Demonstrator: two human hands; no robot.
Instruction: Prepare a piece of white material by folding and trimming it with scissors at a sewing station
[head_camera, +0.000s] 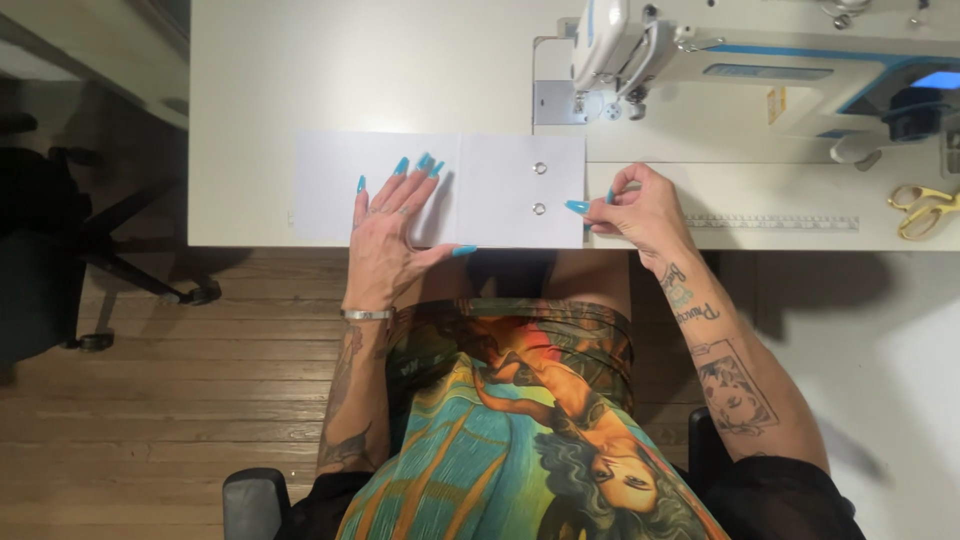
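- Brightly printed fabric (520, 420) in teal and orange is seen nearest the camera, draped over the seated person's lap, with dark chair armrests (255, 495) at either side.
- A wooden plank floor (150, 400) is seen beneath the chair, and a black office chair base (110, 250) stands at the far left.
- A white table (350, 70) is spread across the upper part of the view.
- A white folded sheet (500, 195) is laid flat at the near edge of the table, and two small metal eyelets (540, 188) are set near its right edge, one above the other.
- The left hand (390, 235) is pressed flat on the middle of the sheet, its fingers spread apart and its long turquoise nails pointed away; nothing is clamped by it. A silver bracelet (367, 314) is worn at the wrist.
- The right hand (640, 210) is held at the sheet's right edge, the fingers curled together; the edge appears to be pinched between thumb and forefinger, though the contact is partly hidden.
- A white sewing machine (720, 60) with blue trim is mounted just beyond the sheet, to the right.
- A ruler strip (775, 222) is seen along the table's near edge, and gold-handled scissors (925, 208) are laid at the far right.
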